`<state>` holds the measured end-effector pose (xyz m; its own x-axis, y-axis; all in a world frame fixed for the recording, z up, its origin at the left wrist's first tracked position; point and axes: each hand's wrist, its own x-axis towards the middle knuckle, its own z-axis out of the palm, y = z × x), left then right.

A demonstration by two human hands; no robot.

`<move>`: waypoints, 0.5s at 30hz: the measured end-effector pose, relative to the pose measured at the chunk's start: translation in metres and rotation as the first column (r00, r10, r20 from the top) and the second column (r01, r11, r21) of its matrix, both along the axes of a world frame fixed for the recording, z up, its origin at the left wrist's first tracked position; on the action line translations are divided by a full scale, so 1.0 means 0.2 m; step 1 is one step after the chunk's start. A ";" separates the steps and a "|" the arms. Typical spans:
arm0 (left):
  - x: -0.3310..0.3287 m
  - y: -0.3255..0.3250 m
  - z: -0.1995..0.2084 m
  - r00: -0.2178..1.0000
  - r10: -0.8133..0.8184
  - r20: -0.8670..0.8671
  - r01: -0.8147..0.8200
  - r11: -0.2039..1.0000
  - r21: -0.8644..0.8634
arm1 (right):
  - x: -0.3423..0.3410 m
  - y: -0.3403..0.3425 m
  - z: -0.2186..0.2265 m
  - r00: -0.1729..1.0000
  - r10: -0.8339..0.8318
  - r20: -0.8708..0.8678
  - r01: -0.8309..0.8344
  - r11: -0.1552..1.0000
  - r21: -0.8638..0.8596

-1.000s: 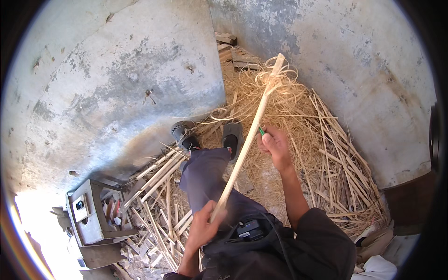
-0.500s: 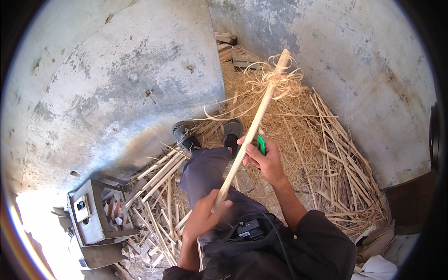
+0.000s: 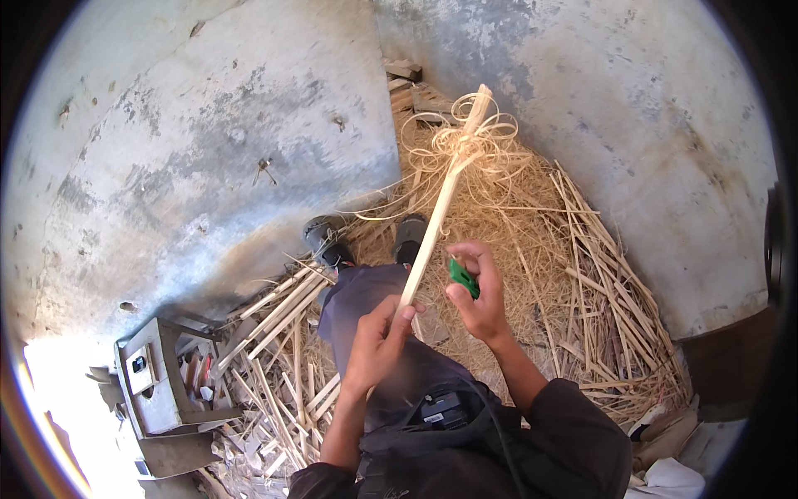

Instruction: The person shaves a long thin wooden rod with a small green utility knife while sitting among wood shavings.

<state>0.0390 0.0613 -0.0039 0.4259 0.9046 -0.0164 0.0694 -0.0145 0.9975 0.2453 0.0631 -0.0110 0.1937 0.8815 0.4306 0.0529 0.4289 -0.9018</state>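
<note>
My left hand (image 3: 376, 345) grips the lower end of a pale wooden stick (image 3: 433, 224) that slants up and away over my legs. Thin curled wood shavings (image 3: 478, 137) bunch around its far part, still attached, with a few long strands trailing left. To the right of the stick, apart from it, my right hand (image 3: 486, 295) is closed around a small green-handled tool (image 3: 463, 278). Whether this tool has a blade cannot be made out, as fingers hide part of it.
Shavings (image 3: 507, 216) cover the floor ahead. Split sticks (image 3: 615, 299) are heaped along the right wall, and more sticks (image 3: 278, 312) lie at left. A worn wooden box (image 3: 170, 378) stands lower left. Peeling walls (image 3: 208, 150) meet beyond my shoes (image 3: 409, 233).
My left hand has moved up and the stick has shifted a little left. My right hand has come away from the stick, and the green tool in it has turned.
</note>
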 end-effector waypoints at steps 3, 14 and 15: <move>-0.01 -0.02 0.07 0.999 0.046 -0.019 -0.048 0.995 -0.090 | 0.06 -0.01 -0.06 0.957 -0.029 0.287 0.005 0.996 0.086; -0.01 -0.07 0.15 0.988 0.060 -0.140 -0.058 0.998 0.019 | 0.00 -0.03 -0.07 0.895 -0.192 0.403 0.073 0.954 0.292; -0.01 -0.08 0.16 0.984 0.066 -0.164 -0.058 0.997 0.048 | 0.02 -0.03 -0.08 0.873 -0.172 0.456 0.036 0.955 0.293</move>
<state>0.0367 0.0461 0.0278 0.3636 0.9306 -0.0426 0.2357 -0.0477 0.9706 0.2488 0.0565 -0.0269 -0.0090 0.7056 0.7086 0.5000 0.6168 -0.6079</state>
